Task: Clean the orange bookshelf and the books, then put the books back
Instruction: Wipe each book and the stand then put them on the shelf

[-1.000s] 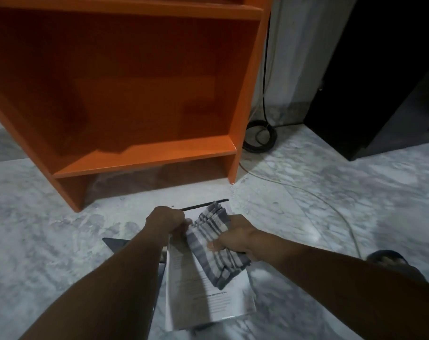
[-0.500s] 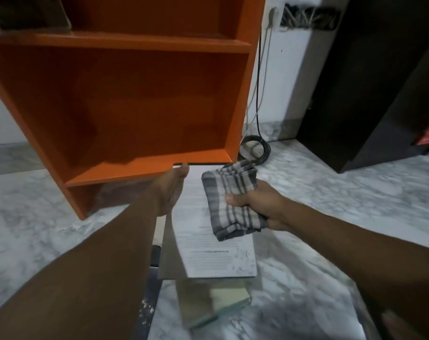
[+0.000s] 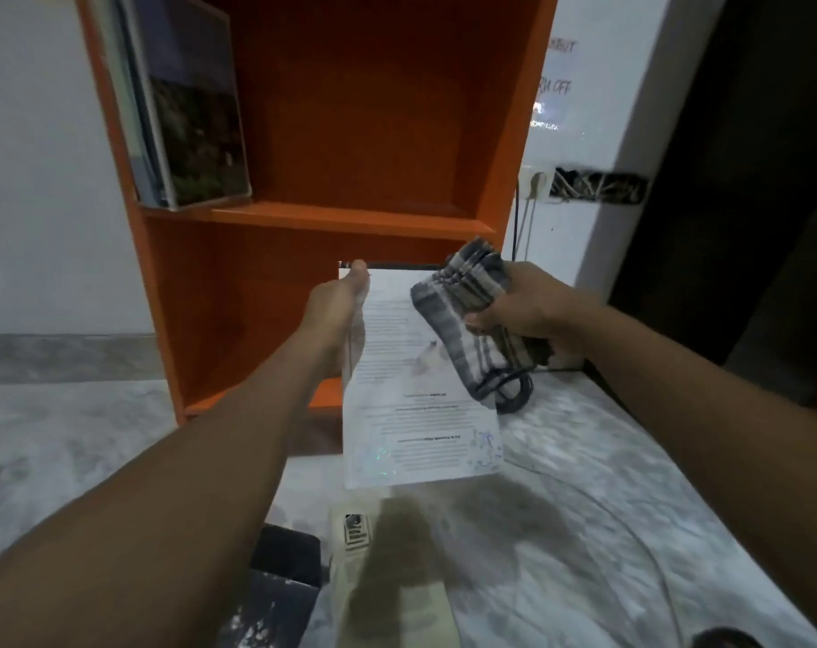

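Observation:
The orange bookshelf (image 3: pixel 350 217) stands against the white wall ahead. Several books (image 3: pixel 187 109) lean at the left of its upper shelf. My left hand (image 3: pixel 336 306) grips a white book (image 3: pixel 416 413) by its left edge and holds it up in front of the lower compartment. The printed cover faces me. My right hand (image 3: pixel 523 311) holds a folded grey striped cloth (image 3: pixel 472 315) against the book's upper right part. On the marble floor below lie a pale book (image 3: pixel 388 577) and a dark book (image 3: pixel 275 586).
A black coiled cable (image 3: pixel 514 395) lies on the floor by the shelf's right foot. A wall socket (image 3: pixel 535 184) with cords is on the white wall to the right. Dark furniture (image 3: pixel 734 180) fills the right side. A thin white cord (image 3: pixel 649 554) crosses the floor.
Both hands have lifted the white book and the cloth from near the floor up to the lower shelf's height. The view has tilted up, so the upper shelf with books shows.

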Demonstrator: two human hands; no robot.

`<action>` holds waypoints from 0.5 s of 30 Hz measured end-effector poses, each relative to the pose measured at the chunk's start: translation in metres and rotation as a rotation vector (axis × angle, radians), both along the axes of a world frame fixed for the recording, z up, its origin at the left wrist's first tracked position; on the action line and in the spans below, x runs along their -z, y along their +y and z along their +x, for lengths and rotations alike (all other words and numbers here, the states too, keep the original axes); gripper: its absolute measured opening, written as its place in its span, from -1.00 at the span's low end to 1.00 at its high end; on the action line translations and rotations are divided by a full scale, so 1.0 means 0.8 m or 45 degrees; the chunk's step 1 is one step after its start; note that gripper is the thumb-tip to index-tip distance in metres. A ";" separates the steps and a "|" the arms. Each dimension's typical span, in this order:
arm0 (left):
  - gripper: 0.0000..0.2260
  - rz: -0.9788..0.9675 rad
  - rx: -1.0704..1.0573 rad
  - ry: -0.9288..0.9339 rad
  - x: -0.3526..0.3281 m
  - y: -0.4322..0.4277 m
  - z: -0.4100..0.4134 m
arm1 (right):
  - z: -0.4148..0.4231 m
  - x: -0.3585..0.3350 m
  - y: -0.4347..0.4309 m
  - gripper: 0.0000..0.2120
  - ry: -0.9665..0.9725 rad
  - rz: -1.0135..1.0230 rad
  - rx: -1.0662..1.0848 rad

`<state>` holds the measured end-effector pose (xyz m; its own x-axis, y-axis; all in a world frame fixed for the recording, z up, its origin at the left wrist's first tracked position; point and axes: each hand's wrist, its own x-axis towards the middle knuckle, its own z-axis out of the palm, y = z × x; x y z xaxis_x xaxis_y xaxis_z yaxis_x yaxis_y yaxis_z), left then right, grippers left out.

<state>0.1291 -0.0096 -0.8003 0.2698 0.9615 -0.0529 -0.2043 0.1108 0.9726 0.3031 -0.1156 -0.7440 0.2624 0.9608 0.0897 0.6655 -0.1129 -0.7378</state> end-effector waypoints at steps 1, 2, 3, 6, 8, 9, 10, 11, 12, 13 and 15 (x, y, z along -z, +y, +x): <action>-0.54 0.045 -0.060 0.052 0.001 0.004 -0.005 | 0.000 0.000 -0.001 -0.81 -0.035 0.079 -0.001; -0.54 0.079 -0.110 0.102 0.002 0.006 -0.008 | 0.001 0.000 -0.001 -0.77 -0.079 0.145 0.001; -0.54 0.095 -0.138 0.161 0.001 0.003 -0.011 | 0.004 0.000 0.001 -0.74 -0.141 0.207 0.020; -0.59 0.136 -0.172 0.268 -0.002 -0.009 -0.013 | 0.021 -0.003 0.008 -0.69 -0.353 0.501 0.113; -0.60 0.167 -0.174 0.287 0.001 -0.012 -0.012 | 0.028 0.000 0.013 -0.72 -0.472 0.753 0.144; -0.61 0.180 -0.165 0.280 0.001 -0.012 -0.010 | 0.029 0.004 0.014 -0.74 -0.538 0.856 0.149; -0.61 0.195 -0.150 0.272 0.003 -0.011 -0.008 | 0.029 0.011 0.017 -0.73 -0.590 0.923 0.148; -0.62 0.213 -0.144 0.268 0.004 -0.011 -0.005 | 0.026 0.019 0.020 -0.71 -0.619 0.950 0.130; -0.62 0.240 -0.147 0.269 0.003 -0.011 -0.002 | 0.021 0.027 0.023 -0.68 -0.620 0.919 0.092; -0.62 0.262 -0.153 0.263 0.004 -0.008 0.001 | 0.013 0.037 0.023 -0.66 -0.610 0.835 0.031; -0.61 0.261 -0.175 0.220 0.008 -0.002 0.003 | -0.007 0.063 0.015 -0.64 -0.685 0.660 -0.118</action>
